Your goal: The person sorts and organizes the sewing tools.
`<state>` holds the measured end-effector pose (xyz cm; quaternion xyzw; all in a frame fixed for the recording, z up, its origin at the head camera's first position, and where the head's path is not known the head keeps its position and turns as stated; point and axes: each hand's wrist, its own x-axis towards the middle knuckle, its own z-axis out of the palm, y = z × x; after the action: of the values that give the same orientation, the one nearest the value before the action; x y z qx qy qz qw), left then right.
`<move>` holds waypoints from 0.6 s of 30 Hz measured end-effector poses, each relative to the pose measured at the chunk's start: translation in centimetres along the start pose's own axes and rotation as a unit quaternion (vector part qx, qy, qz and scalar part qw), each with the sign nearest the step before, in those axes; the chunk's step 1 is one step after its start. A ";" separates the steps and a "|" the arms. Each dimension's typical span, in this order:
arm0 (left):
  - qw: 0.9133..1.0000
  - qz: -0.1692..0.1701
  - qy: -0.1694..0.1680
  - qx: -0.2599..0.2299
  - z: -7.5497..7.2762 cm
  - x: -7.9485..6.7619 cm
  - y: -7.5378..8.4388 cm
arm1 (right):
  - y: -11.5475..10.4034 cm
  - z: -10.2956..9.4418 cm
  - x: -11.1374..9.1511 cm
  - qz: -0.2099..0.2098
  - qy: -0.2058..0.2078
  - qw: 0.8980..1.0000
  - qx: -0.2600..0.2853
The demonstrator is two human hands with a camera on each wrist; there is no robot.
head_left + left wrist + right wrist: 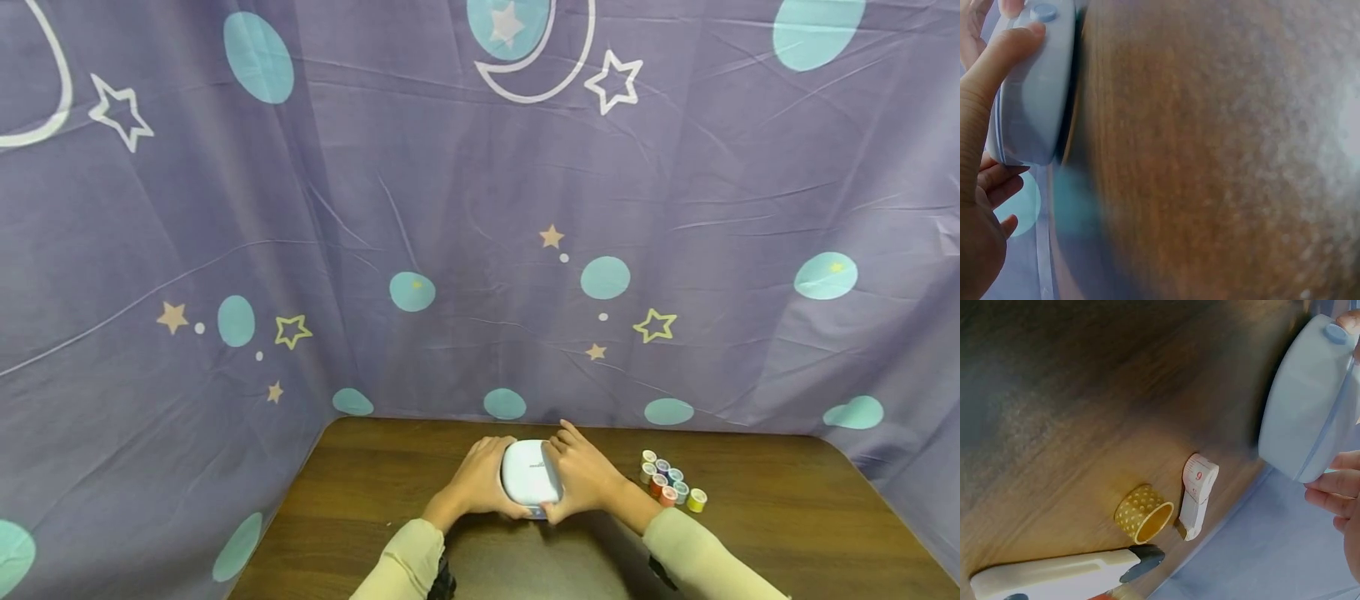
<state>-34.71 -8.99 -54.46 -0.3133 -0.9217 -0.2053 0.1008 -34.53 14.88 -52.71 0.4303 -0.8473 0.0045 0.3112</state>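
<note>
Between my two hands, a small white rounded case point(528, 473) sits on the wooden table, its lid appearing closed. My left hand point(480, 479) grips its left side, with the thumb at the front. From the right, my right hand point(583, 475) holds the other side, its thumb also at the front edge. The left wrist view shows the left thumb beside a round blue button point(1044, 12) on the front of the case point(1035, 94). In the right wrist view, the case point(1304, 397) shows a seam running around it, with right-hand fingers point(1335, 484) at its far end.
Several small thread spools point(660, 481) stand to the right of my hands on the brown table point(375, 483). The right wrist view shows a yellow dimpled thimble point(1143, 514), a folded measuring tape point(1197, 497) and a white-handled tool with a dark tip point(1060, 575). A patterned purple curtain point(465, 192) hangs behind.
</note>
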 end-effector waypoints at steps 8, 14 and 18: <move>1.000 0.009 0.016 0.004 -0.2 0.1 0.0 | -0.1 0.1 0.1 0.001 0.015 1.000 0.004; 1.000 0.000 0.016 0.000 0.0 0.0 0.0 | -0.1 0.0 0.1 0.001 0.015 1.000 0.008; 1.000 -0.005 0.008 0.002 -0.1 -0.1 0.2 | -0.1 0.0 0.0 -0.001 0.015 1.000 0.013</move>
<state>-34.53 -8.95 -54.35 -0.3069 -0.9227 -0.2070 0.1079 -34.42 14.81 -52.78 0.4350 -0.8421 0.0215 0.3182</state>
